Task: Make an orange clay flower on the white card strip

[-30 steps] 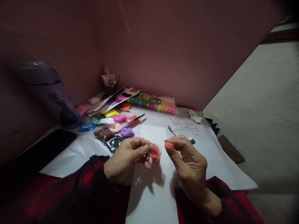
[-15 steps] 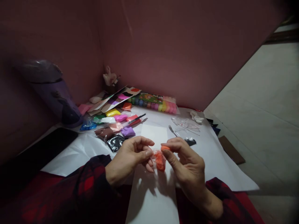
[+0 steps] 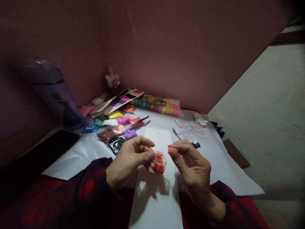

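Between the thumb and fingers of my left hand (image 3: 133, 159) is a small clear plastic bag of orange clay (image 3: 160, 163). My right hand (image 3: 192, 163) pinches a small lump of orange clay (image 3: 172, 150) between thumb and fingertips, apart from the bag. Both hands are above a long strip of white card (image 3: 156, 203), on which their shadows fall. Just beyond my left hand lie a black clay packet (image 3: 116, 145), partly hidden by it, and a purple clay packet (image 3: 131, 134).
More coloured clay packets, such as a yellow one (image 3: 115, 114), lie at the back left beside a dark-tipped brush (image 3: 141, 121). A fork (image 3: 176, 133) and clear wrappers (image 3: 189, 127) lie right. A purple container (image 3: 56, 95) and a black flat object (image 3: 52, 143) are left.
My right hand has moved slightly right, taking the orange lump away from the bag. The bag has turned a little in my left hand.
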Demonstrator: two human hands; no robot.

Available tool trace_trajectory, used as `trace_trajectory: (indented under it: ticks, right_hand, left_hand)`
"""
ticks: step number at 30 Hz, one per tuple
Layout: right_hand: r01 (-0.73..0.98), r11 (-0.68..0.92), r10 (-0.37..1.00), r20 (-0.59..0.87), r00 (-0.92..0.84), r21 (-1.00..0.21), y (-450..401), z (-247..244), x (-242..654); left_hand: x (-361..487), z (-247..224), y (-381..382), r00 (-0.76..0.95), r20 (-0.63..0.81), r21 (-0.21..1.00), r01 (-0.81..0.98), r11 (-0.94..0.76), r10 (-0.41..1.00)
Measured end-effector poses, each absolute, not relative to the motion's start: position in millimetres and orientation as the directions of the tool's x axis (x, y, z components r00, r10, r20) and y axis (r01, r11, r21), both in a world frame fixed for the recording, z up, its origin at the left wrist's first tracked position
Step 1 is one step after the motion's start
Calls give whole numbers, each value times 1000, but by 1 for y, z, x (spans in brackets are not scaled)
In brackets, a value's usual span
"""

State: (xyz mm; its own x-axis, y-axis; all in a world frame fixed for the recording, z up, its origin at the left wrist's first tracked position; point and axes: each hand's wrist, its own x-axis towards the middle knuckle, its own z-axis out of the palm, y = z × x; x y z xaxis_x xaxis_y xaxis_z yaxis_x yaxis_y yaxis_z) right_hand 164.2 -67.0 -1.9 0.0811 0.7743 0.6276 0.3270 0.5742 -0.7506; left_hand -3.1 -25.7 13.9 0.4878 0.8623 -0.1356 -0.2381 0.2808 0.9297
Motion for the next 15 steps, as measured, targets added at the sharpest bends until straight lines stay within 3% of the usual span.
trace_trajectory:
  ticks: [5,8,11,15]
  right_hand:
    - [395,590,786,612,-84,-704,-66,-2,162]
    - [298,532,819,571,55,-792,-66,1,164]
    - [255,537,797,582,159,-804,-66,2,165]
    - [324,564,813,580,-54,-760,-66,-2,163]
  left_hand:
    - [-4,13,-27,527,-90,932,-255,259,845]
    - [-3,13,-26,498,-95,929,-268,257,862]
    - [-3,12,-26,479,-107,930,-263,258,871]
    - [-3,9,-26,515,-73,936,-261,237,854]
